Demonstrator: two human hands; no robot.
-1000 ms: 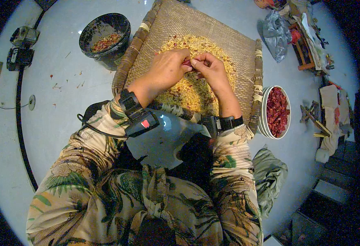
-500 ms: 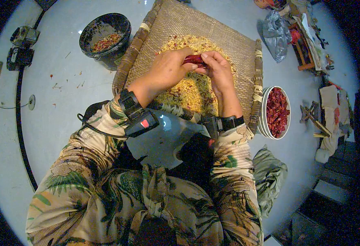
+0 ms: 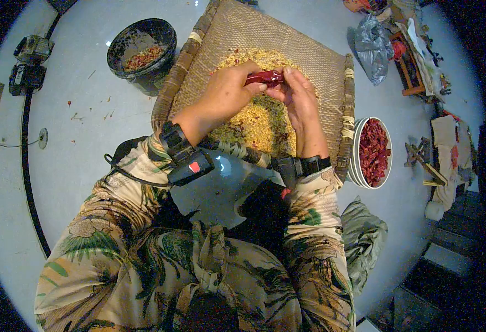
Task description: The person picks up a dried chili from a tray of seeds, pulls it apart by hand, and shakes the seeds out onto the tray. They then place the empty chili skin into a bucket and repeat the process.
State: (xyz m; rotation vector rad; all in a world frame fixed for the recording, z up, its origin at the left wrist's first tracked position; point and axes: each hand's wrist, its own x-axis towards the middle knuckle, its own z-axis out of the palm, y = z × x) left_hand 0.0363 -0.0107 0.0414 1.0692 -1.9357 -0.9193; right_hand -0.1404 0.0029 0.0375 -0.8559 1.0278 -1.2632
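Observation:
A dark red dried chili pepper (image 3: 266,78) is stretched between my hands, above a woven winnowing basket (image 3: 248,27). My left hand (image 3: 229,91) is closed around its left end, thumb along the near side. At the other end, my right hand (image 3: 299,97) grips the pepper between thumb and fingers. Beneath both hands spreads a pile of yellow chili seeds (image 3: 257,124) mixed with red flakes and greenish bits. Part of the pile is hidden by my hands.
A black bucket (image 3: 149,77) with stems and red scraps stands left of the basket. To the right is a white bucket (image 3: 359,160) of red chili pieces (image 3: 375,152). A green cloth or bag (image 3: 362,238) and a grey plastic bag (image 3: 371,47) lie on the floor.
My right thumb and fingers have shifted slightly right along the pepper, leaving more of it showing. My left hand stays almost where it was.

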